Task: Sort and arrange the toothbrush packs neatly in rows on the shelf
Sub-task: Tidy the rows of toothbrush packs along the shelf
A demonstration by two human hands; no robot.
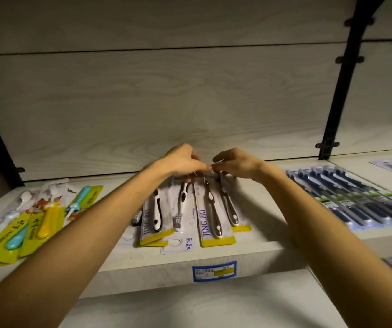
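Both hands at frame centre, at far ends of middle group of toothbrush packs on shelf (249, 253). Left hand (185, 162) fingers curled, pinching top edge of JING PAI pack (215, 218). Right hand (235, 163) fingers curled on neighbouring pack (231, 209); exact grip unclear. Yellow children's packs (22, 223) lower left, overlapping. Dark blue packs (353, 200) in row at right. Blue price label (214, 271) on shelf front edge.

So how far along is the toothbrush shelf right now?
Roughly midway. Done: the dark blue toothbrush packs on the right lie in an even row. In hand: the left hand and right hand grip the far ends of the JING PAI packs in the middle, which overlap unevenly. Left: the yellow-carded children's toothbrush packs on the left are a loose pile.
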